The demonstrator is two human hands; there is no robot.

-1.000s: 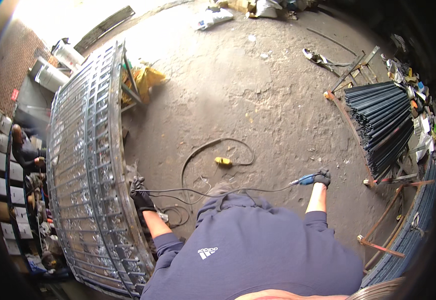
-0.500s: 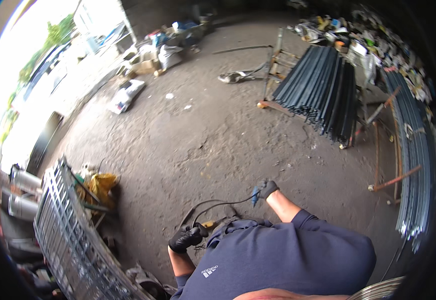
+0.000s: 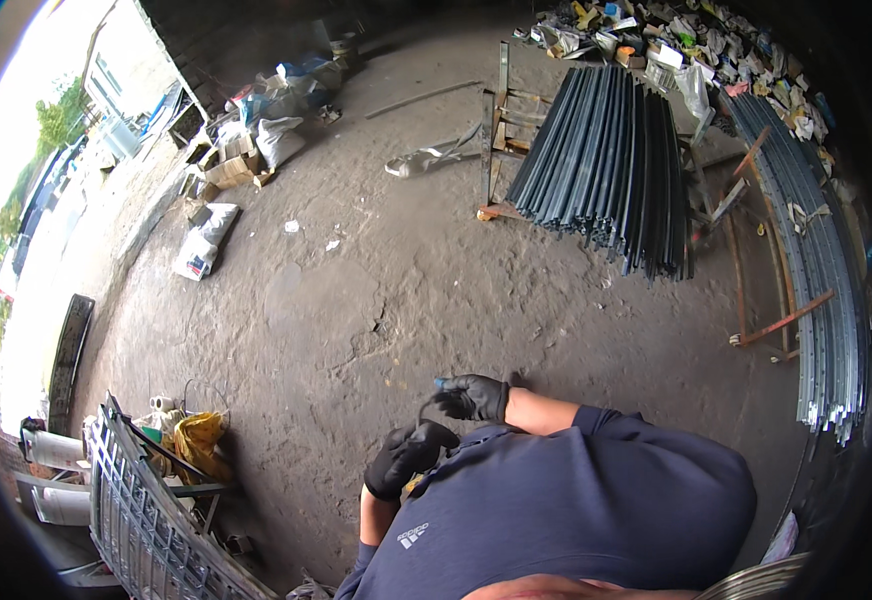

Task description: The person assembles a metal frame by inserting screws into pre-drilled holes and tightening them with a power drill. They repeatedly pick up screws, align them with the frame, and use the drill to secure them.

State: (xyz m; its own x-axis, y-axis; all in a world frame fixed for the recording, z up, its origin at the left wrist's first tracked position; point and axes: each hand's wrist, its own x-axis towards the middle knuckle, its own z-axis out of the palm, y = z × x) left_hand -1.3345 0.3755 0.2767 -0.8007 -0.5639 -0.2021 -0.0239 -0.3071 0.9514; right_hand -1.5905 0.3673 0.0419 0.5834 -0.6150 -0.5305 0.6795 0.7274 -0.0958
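Both my hands wear black gloves and are close together in front of my body. My left hand (image 3: 411, 460) is closed around a dark cable (image 3: 426, 404), which rises from it in a short bend toward the other hand. My right hand (image 3: 474, 398), just above and to the right, is closed on the cable's blue end piece (image 3: 442, 383); only a bit of blue shows at the fingertips. Something small and yellow (image 3: 413, 484) peeks out beneath my left hand, mostly hidden by my dark blue shirt.
Dark metal bars (image 3: 596, 165) lie stacked on a rack ahead right, with grey metal strips (image 3: 824, 280) farther right. A welded metal grille (image 3: 151, 510) leans at lower left beside a yellow bag (image 3: 201, 445). Sacks and boxes (image 3: 236, 165) stand far left; heaped scrap (image 3: 676, 45) lies behind.
My right hand has moved left and in toward my left hand with the blue end piece. The cable between them is now a short bend. The view has shifted slightly.
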